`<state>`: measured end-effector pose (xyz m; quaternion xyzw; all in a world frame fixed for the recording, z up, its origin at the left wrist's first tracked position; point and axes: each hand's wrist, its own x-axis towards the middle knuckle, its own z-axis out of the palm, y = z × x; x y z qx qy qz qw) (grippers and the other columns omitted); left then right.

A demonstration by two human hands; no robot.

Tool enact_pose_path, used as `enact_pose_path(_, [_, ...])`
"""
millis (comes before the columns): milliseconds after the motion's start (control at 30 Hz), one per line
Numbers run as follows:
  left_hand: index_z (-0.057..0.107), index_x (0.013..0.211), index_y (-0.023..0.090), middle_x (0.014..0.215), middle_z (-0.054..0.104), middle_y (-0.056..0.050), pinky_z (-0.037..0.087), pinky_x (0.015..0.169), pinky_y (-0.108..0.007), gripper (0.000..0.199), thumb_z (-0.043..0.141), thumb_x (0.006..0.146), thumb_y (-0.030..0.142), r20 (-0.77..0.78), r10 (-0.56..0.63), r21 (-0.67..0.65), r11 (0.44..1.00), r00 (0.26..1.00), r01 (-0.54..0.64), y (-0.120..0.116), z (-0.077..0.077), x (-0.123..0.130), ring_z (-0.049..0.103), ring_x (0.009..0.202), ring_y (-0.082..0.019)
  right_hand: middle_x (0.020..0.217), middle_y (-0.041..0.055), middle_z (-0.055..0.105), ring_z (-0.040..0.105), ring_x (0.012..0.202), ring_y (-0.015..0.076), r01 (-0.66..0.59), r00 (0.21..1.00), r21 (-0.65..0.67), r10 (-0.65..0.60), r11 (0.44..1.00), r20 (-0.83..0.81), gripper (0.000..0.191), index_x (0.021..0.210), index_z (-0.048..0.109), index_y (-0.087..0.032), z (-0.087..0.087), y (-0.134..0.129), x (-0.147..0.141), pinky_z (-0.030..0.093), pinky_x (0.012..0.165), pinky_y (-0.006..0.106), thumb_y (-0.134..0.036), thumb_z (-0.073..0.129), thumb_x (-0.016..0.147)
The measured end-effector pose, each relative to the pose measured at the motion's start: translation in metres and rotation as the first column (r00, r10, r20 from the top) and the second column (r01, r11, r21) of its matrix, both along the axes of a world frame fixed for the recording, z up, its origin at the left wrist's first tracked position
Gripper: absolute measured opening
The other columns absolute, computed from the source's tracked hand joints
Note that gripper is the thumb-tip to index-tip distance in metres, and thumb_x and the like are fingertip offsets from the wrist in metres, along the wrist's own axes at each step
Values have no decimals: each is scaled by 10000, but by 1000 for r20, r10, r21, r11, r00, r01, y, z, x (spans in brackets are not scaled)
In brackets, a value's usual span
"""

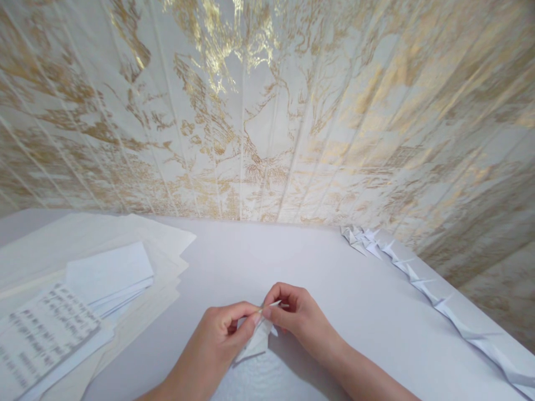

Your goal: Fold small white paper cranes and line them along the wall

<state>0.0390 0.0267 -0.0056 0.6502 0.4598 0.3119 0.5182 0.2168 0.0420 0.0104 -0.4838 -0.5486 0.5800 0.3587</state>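
Observation:
Just above the table's near middle, my left hand (pixel 228 334) and my right hand (pixel 295 309) meet at a small white origami paper piece (pixel 258 340). The thumb and forefinger of each hand pinch its upper tip, close together. Below the fingers hangs the wider folded part, partly covered by my left hand. A narrow point of paper sticks out by my right fingertips. How the paper is folded inside the grip is hidden.
Several folded white origami pieces (pixel 422 287) stand in a row along the table's right edge. At left, large pale sheets (pixel 167 239) lie under a stack of white paper (pixel 111 270) and a printed or handwritten page (pixel 45 340). A gold-patterned curtain (pixel 259 111) hangs behind the white table (pixel 251 250).

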Motion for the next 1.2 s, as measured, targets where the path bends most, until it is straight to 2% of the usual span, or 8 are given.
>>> enact_pose_path(167, [761,845,165,610,513,36,258,506,-226,335,526,886,401,-5,22,9,1000,1000,-22,2,3,0,362,557,-120,513,-50,474,374,469,82,18,1000,12,-18,1000,22,274,679,610,-160,4,0,2,248,486,237,-406,729,689])
enact_pose_path(400, [753,828,145,619,591,18,311,530,-227,359,584,839,461,59,46,-96,995,997,-40,2,6,0,460,564,-137,509,-56,461,379,451,79,94,995,75,-97,993,39,331,644,599,-163,5,9,13,276,468,231,-463,723,712])
enact_pose_path(600, [735,801,134,648,617,2,331,541,-226,406,543,858,488,102,42,-134,991,994,-28,2,9,0,493,584,-143,548,-77,420,375,440,70,234,969,122,-221,965,-111,433,654,533,-183,2,19,21,331,432,207,-566,716,738])
enact_pose_path(733, [699,764,137,602,492,37,275,519,-224,433,560,851,537,72,37,-104,994,997,-29,2,7,-2,399,563,-122,575,-79,466,392,442,64,26,987,70,-15,997,-159,465,791,554,-184,0,9,9,326,421,187,-591,760,705])
enact_pose_path(800, [675,750,142,591,417,55,238,505,-225,449,556,854,562,61,33,-85,996,998,-28,2,6,-2,345,557,-114,530,-89,459,372,416,54,-30,990,52,36,998,-133,480,792,562,-176,-1,2,2,283,406,178,-578,796,673])
enact_pose_path(933, [633,763,159,588,385,69,229,491,-221,445,518,879,573,103,15,-94,996,995,-5,4,8,1,324,543,-106,428,-96,422,314,369,45,28,996,38,-24,999,-88,499,691,541,-173,-1,-5,-6,218,375,177,-623,758,690])
enact_pose_path(1067, [634,778,163,525,363,102,161,435,-223,333,614,808,494,30,13,-101,995,999,-10,4,12,4,236,463,-80,419,-89,451,349,370,49,57,991,13,-55,998,-122,478,680,546,-170,2,-6,-9,245,384,173,-576,798,662])
enact_pose_path(1200, [651,742,151,550,483,79,239,455,-206,230,646,773,379,55,18,-122,993,998,-11,3,11,5,332,471,-77,424,-91,454,398,375,63,65,982,1,-64,998,-178,472,661,541,-177,4,-6,-10,313,411,186,-558,818,635])
